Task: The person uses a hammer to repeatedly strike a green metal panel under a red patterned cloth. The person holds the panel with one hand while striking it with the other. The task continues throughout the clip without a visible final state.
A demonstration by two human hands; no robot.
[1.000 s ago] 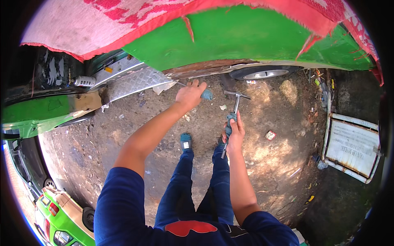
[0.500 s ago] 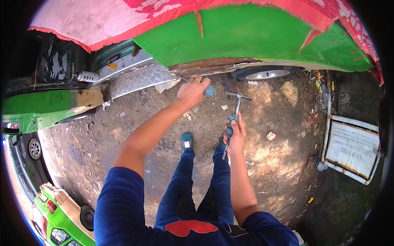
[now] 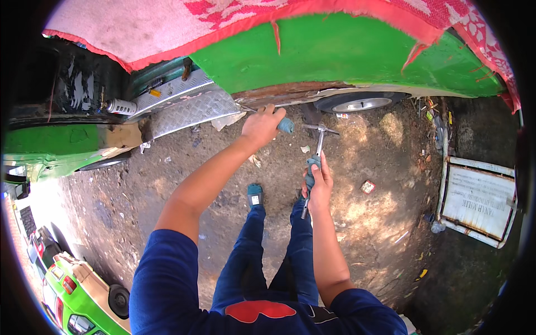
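My left hand [image 3: 260,127] is closed round a chisel-like tool with a teal-wrapped handle [image 3: 286,125]. Its thin metal shaft points left, close to the rusty lower edge [image 3: 290,92] of a green vehicle panel [image 3: 340,53]; whether the tip touches is unclear. Lower and to the right, my right hand [image 3: 320,187] grips the teal-wrapped shank of a T-shaped metal tool [image 3: 320,139], its crossbar upward and its end showing below the fist. A gap separates the crossbar from the teal handle.
Pink cloth [image 3: 151,33] drapes over the vehicle. A diamond-plate step [image 3: 192,111] and a spray can [image 3: 121,106] lie at left, a wheel [image 3: 363,105] beyond my right hand. A framed white sign [image 3: 477,192] lies on the right; another green car [image 3: 78,296] stands lower left.
The T-shaped tool and my right hand have shifted slightly left and tilted a little. My left hand keeps its place on the chisel-like tool. The view has turned slightly.
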